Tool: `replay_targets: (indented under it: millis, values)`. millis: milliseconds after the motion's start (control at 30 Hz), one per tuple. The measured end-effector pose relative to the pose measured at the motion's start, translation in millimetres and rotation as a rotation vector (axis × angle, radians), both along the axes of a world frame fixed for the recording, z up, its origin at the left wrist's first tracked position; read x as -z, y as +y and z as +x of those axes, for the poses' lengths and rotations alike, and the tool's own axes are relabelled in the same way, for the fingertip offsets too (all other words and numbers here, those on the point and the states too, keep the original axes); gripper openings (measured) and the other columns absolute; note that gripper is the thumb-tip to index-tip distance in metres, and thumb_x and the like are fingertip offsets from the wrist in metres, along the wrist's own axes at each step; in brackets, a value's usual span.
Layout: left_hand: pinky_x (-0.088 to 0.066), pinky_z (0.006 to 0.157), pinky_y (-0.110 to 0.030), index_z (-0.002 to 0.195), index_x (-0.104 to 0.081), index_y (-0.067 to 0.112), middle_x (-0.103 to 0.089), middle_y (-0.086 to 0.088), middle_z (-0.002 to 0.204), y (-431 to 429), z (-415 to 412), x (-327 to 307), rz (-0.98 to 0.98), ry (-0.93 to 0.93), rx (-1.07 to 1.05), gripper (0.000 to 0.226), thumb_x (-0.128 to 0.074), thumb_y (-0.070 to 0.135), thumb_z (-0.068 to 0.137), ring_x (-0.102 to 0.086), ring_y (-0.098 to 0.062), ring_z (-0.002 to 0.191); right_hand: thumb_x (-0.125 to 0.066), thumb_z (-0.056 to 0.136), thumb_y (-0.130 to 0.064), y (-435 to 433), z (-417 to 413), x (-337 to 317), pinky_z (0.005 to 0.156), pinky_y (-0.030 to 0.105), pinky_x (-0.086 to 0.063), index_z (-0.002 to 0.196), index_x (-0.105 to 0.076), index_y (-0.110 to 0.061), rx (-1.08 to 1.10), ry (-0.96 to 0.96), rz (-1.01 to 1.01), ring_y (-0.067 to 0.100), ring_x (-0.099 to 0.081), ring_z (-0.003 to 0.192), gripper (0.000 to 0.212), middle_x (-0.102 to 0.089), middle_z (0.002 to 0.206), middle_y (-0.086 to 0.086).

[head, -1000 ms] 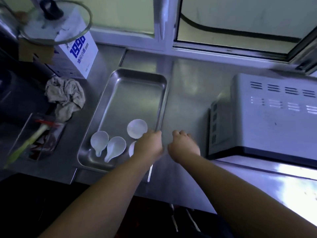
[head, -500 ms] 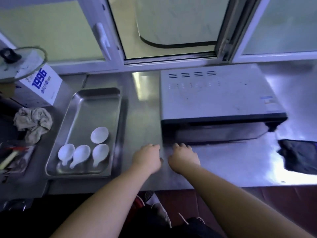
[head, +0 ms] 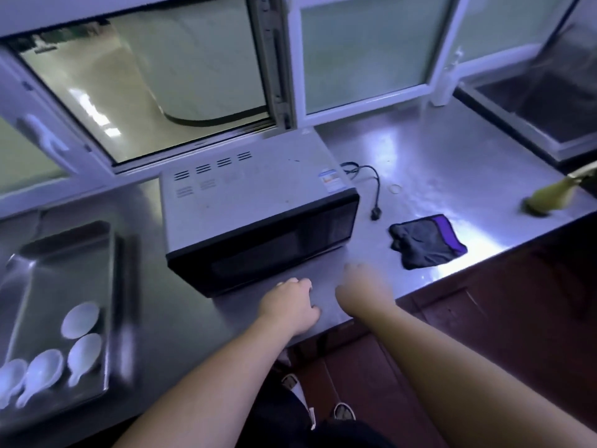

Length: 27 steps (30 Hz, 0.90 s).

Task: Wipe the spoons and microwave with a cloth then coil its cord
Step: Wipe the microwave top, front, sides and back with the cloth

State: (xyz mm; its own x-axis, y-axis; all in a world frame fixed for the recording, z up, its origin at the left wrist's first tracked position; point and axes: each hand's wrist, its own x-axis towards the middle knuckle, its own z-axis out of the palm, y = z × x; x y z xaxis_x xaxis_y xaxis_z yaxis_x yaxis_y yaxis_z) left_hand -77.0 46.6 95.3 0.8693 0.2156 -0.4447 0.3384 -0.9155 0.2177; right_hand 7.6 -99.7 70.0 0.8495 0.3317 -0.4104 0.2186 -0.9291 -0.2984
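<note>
A grey microwave (head: 255, 202) with a dark door stands on the steel counter under the window. Its black cord (head: 371, 185) lies loose to its right, plug end on the counter. A dark cloth (head: 426, 242) with a purple edge lies crumpled further right. Several white spoons (head: 76, 337) lie in a steel tray (head: 38, 270) at the left. My left hand (head: 290, 305) and my right hand (head: 365, 292) hover over the counter in front of the microwave, fingers loosely curled, holding nothing.
The steel counter (head: 452, 169) runs under sliding windows (head: 161, 85). A yellow-green brush-like object (head: 549, 197) lies at the far right near a sink (head: 549, 101). The counter's front edge runs just below my hands, with the floor and my feet beneath.
My view has swung right: the tray and spoons slid to the left edge, and the cord, cloth and sink came into sight. Both hands stay together, empty, in front of the microwave.
</note>
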Motion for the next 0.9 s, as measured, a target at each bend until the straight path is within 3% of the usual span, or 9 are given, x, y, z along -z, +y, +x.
replay_targets:
  millis: [100, 367, 567, 733, 900]
  values:
    - [-0.050, 0.084, -0.037, 0.137, -0.052, 0.027, -0.054, 0.002, 0.135, -19.7, 26.5, 0.4, 0.003, -0.001, 0.069, 0.047, -0.052, 0.046, 0.094, -0.052, -0.024, 0.125, -0.042, 0.094, -0.027, -25.3, 13.7, 1.4, 0.089, 0.044, -0.045, 0.135, -0.045, -0.017, 0.085, 0.003, -0.004, 0.033, -0.045, 0.119, 0.042, -0.049, 0.132, 0.008]
    - [-0.052, 0.091, -0.040, 0.140, -0.052, 0.025, -0.053, -0.001, 0.138, -51.2, 110.3, 5.8, -0.017, -0.013, 0.230, 0.048, -0.051, 0.044, 0.096, -0.054, -0.024, 0.124, -0.044, 0.096, -0.033, -68.4, 66.0, 2.2, 0.085, 0.042, -0.045, 0.136, -0.043, -0.018, 0.278, 0.004, -0.049, 0.031, -0.045, 0.120, 0.043, -0.048, 0.132, 0.007]
    - [-0.052, 0.095, -0.041, 0.140, -0.053, 0.024, -0.056, -0.002, 0.139, -71.1, 155.9, 23.9, -0.054, 0.026, 0.326, 0.049, -0.052, 0.042, 0.094, -0.055, -0.026, 0.125, -0.044, 0.095, -0.032, -97.3, 96.5, 14.0, 0.088, 0.044, -0.044, 0.126, -0.045, -0.018, 0.420, 0.035, -0.047, 0.032, -0.044, 0.119, 0.034, -0.049, 0.132, 0.008]
    - [-0.052, 0.095, -0.041, 0.137, -0.054, 0.027, -0.058, 0.000, 0.139, -90.4, 185.4, 39.3, -0.063, 0.083, 0.322, 0.048, -0.051, 0.043, 0.092, -0.055, -0.026, 0.125, -0.045, 0.097, -0.034, -126.0, 121.5, 30.8, 0.090, 0.043, -0.044, 0.124, -0.044, -0.018, 0.458, 0.061, -0.062, 0.033, -0.046, 0.117, 0.032, -0.050, 0.130, 0.008]
    - [-0.052, 0.090, -0.037, 0.137, -0.053, 0.027, -0.057, 0.001, 0.139, -111.8, 223.9, 52.3, -0.054, 0.106, 0.232, 0.047, -0.051, 0.042, 0.093, -0.056, -0.027, 0.123, -0.045, 0.098, -0.036, -146.0, 172.2, 51.0, 0.086, 0.042, -0.042, 0.134, -0.039, -0.018, 0.358, 0.089, -0.037, 0.035, -0.045, 0.119, 0.041, -0.049, 0.131, 0.010]
